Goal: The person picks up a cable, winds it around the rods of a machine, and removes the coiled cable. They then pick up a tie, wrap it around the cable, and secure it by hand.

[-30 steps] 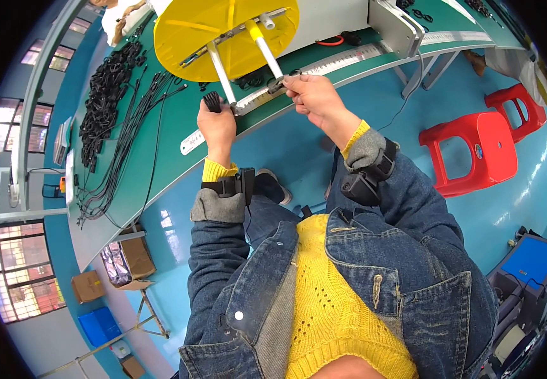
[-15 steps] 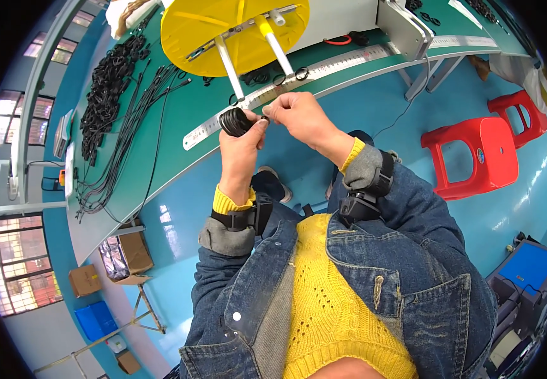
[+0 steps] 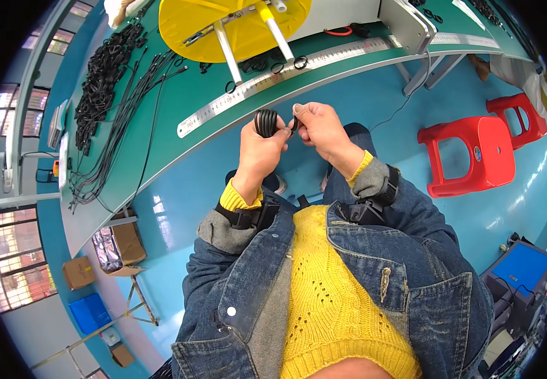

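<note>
A coiled black cable (image 3: 265,123) is gripped in my left hand (image 3: 259,151), its loops standing above my thumb and fingers. My right hand (image 3: 325,131) is close beside it, thumb and fingertips pinching a short black piece of the same cable near the coil. Both hands are held just off the front edge of the green table (image 3: 160,151). Beyond them lies a long steel ruler (image 3: 207,114), and a yellow disc with metal rods (image 3: 235,31) stands over it. Small black rings sit at the rod ends.
Loose black cables (image 3: 119,126) lie spread over the table's left side, with a heap of coiled black cables (image 3: 100,85) behind them. A grey metal bracket (image 3: 406,25) stands at the back right. Red plastic stools (image 3: 494,151) are on the floor to the right. Cardboard boxes (image 3: 79,273) sit lower left.
Both hands have moved right and slightly toward me, off the ruler and past the table edge, with the coiled cable. The right hand still pinches near the coil.
</note>
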Motion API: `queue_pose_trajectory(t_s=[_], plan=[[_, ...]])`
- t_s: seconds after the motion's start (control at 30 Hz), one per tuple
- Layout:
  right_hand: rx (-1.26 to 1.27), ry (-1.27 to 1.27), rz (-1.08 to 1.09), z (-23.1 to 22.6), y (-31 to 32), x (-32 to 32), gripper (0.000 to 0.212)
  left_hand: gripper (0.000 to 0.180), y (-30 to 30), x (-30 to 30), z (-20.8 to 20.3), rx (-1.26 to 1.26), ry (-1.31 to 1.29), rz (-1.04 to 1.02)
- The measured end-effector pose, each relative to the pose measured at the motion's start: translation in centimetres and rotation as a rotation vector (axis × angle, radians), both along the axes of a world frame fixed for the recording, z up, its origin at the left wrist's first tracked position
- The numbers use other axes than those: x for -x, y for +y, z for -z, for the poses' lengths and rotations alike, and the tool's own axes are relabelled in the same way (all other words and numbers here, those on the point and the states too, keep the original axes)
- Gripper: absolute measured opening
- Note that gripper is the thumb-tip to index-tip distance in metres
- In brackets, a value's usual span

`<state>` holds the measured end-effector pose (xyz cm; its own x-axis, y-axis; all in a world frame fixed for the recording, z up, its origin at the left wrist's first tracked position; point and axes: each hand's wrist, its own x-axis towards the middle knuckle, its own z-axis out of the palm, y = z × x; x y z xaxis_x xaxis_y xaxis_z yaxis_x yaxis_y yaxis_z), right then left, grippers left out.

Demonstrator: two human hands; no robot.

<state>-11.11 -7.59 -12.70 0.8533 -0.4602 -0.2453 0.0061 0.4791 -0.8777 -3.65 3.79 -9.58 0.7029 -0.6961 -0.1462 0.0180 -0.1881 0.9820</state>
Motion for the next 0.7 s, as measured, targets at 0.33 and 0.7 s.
queue_pose_trajectory(t_s=[0.33, 0.7], plan=[[0.139, 0.138, 0.160, 2.0, 0.3, -1.0, 0.024, 0.011, -1.2, 2.5, 2.6, 0.161, -0.456, -0.102], [-0.701, -0.196, -0.395, 1.4, -0.3, 4.2, 0.013, 0.012, 0.5, 0.0, 1.1, 0.393, 0.133, -0.128]])
